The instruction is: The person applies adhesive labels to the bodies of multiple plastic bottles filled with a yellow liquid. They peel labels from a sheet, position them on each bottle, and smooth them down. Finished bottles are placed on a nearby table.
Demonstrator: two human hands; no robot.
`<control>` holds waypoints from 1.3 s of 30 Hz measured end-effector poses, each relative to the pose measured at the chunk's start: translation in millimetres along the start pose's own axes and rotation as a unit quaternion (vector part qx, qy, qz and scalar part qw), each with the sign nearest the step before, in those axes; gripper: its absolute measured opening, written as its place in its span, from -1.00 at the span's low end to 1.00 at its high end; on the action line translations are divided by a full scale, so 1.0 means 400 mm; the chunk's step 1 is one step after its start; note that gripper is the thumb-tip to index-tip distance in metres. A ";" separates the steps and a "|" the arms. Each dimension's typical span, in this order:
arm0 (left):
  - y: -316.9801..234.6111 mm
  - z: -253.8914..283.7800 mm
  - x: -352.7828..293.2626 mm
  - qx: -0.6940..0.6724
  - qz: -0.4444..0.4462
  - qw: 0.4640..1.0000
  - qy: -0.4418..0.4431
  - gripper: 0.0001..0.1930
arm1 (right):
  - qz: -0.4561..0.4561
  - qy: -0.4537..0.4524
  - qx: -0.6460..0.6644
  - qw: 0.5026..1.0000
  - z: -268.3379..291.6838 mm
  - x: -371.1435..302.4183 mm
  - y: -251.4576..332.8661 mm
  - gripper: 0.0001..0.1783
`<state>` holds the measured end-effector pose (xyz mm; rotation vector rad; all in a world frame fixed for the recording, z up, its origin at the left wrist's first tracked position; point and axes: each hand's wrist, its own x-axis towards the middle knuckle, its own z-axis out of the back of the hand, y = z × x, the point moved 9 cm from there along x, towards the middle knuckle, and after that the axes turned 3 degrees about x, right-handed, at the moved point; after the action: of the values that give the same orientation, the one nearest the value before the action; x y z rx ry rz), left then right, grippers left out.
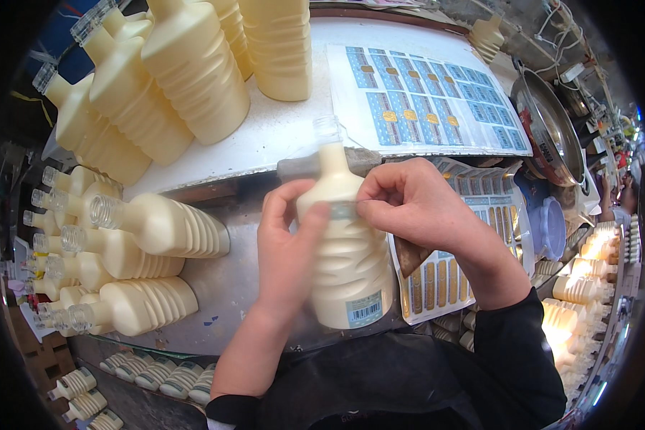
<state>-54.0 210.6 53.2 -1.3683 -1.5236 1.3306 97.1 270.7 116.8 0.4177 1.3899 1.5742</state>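
A cream-coloured bottle (pixel 352 267) with a ribbed body and a clear threaded neck is in front of me, its neck pointing away. Near its base is a blue label with a barcode (pixel 365 310). Around the bottle's left shoulder my left hand (pixel 288 233) is wrapped, its thumb slightly blurred on the front. A narrow bluish label strip (pixel 341 210) lies across the upper body. At the strip's right end, my right hand (pixel 401 195) is pinched with thumb and forefinger; its fingertips hide that end.
A sheet of blue labels (pixel 451 118) lies on the white table (pixel 287 132). Below it is a sheet of gold and blue stickers (pixel 437 279). Several similar bottles (pixel 158 297) crowd the left, taller ones (pixel 193 72) behind. A round metal pan (pixel 548 129) stands at right.
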 end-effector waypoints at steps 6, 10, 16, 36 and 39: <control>0.010 0.000 -0.005 -0.035 0.000 0.999 0.016 -0.68 | 0.009 -0.009 -0.016 1.000 0.001 -0.003 0.008 -0.83; 0.014 0.005 0.000 -0.069 0.000 0.997 0.018 -0.69 | -0.001 -0.017 -0.034 0.999 0.016 -0.011 0.011 -0.82; -0.001 0.002 0.000 0.045 -0.027 0.999 0.002 -0.71 | 0.007 -0.010 -0.023 1.000 0.030 -0.013 0.005 -0.82; 0.004 -0.005 -0.002 0.071 -0.020 0.997 -0.005 -0.65 | 0.043 -0.049 0.054 0.996 0.023 -0.027 -0.053 -0.70; 0.006 -0.004 -0.002 0.046 -0.021 0.999 -0.004 -0.63 | 0.056 -0.053 0.054 0.996 0.014 -0.031 -0.044 -0.70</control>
<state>-51.9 210.2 51.4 -1.2674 -1.4708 1.3651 114.7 261.8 106.4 0.6456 1.3937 1.5472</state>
